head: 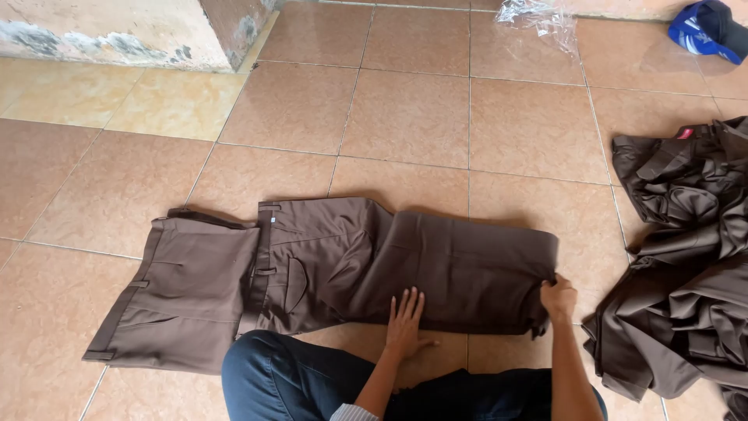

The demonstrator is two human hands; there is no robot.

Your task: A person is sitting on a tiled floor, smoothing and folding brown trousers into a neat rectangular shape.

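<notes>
Brown trousers lie folded on the tiled floor. Left hand rests flat on their near edge, fingers spread. Right hand pinches the folded right corner. A pile of brown garments lies beside it.

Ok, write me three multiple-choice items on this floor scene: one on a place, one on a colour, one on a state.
1. Where is the heap of brown garments?
A. On the floor at the right
B. Against the wall at the top left
C. On the person's lap

2. What colour is the cap in the far corner?
A. Red
B. Blue
C. Green

3. How is the left hand?
A. Closed in a fist
B. Lifted off the floor
C. Flat, fingers spread, on the trousers

Answers: 1 A, the heap lies at the right edge; 2 B, the cap is blue; 3 C, the palm presses the trousers while the right hand pinches their folded edge.
</notes>
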